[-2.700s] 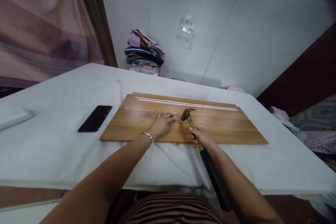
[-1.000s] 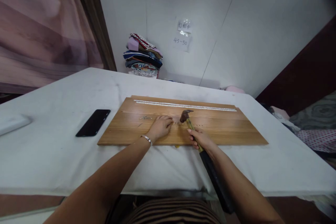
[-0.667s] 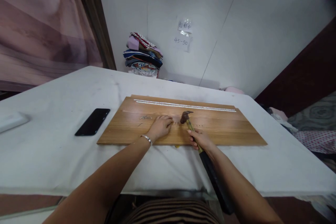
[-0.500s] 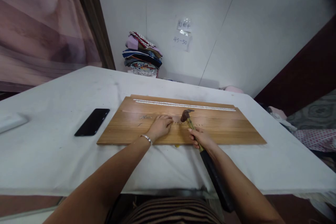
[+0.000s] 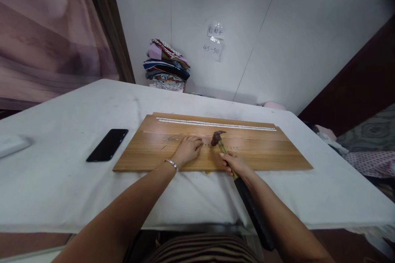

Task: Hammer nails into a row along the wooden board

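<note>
My right hand (image 5: 236,164) grips a claw hammer (image 5: 249,207) partway up its yellowish shaft, well ahead of the black handle. The rusty hammer head hangs just over a wooden board (image 5: 262,154), right of my left fingertips. My left hand (image 5: 189,148) rests on the board, fingers bent and pinched together; what they hold, if anything, is too small to make out. Between and beyond my hands runs a row of small nails (image 5: 233,147) standing in the wood. Several loose nails (image 5: 169,139) lie in a little heap left of my left hand.
Two white marked strips (image 5: 216,124) run along the board's far side. A black phone (image 5: 107,145) lies on the white-covered table (image 5: 61,189), left of the board. Folded clothes (image 5: 167,65) are stacked by the wall. A white object (image 5: 14,145) sits at the far left.
The hammer head has shifted very slightly left, toward my left fingertips. My left hand keeps its place on the board, and the whole view has tilted a little.
</note>
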The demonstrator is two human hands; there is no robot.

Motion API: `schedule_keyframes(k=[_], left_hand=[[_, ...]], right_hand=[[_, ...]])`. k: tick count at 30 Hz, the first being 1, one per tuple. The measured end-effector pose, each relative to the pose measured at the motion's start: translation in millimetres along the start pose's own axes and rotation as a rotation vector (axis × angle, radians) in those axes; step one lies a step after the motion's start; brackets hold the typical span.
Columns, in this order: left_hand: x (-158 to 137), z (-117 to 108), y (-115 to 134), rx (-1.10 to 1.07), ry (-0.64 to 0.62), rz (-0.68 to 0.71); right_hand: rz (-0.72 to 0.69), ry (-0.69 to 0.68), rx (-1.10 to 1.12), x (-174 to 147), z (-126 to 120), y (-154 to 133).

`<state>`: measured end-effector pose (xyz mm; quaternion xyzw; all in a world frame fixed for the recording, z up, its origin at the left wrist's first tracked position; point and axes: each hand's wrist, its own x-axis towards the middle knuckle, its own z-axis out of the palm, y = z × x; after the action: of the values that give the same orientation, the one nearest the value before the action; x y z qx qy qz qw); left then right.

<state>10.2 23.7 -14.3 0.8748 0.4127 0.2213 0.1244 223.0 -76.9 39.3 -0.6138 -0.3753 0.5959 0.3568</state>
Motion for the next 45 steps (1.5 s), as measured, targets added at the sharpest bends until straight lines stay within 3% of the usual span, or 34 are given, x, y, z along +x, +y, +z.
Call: schedule_keyframes(k=[45], left_hand=[[-1.4,1.0,-3.3,0.007,-0.006,-0.001]], right_hand=[[-0.031,-0.003,-0.005,-3.1,-2.5,-3.2]])
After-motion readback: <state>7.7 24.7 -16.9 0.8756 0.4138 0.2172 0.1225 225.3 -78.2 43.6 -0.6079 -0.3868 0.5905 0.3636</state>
